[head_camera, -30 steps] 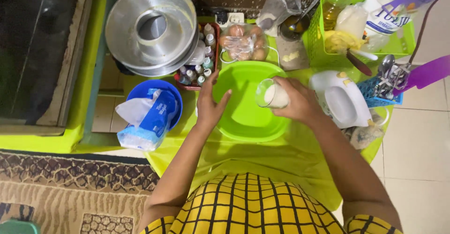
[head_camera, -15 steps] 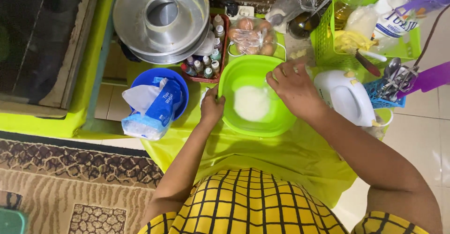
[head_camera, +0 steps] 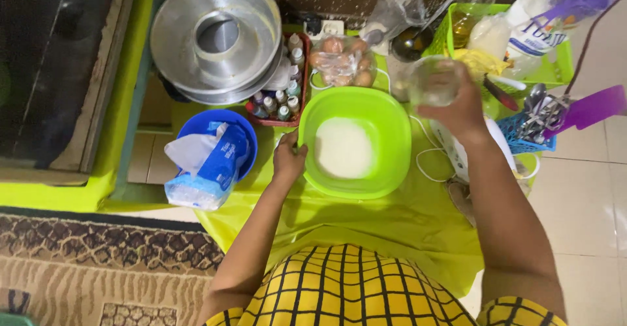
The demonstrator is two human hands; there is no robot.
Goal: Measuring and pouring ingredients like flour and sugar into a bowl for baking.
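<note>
Right hand (head_camera: 457, 107) with emptied clear glass (head_camera: 432, 81) now lifted off the green bowl (head_camera: 392, 163), white powder (head_camera: 344, 147) inside.
</note>
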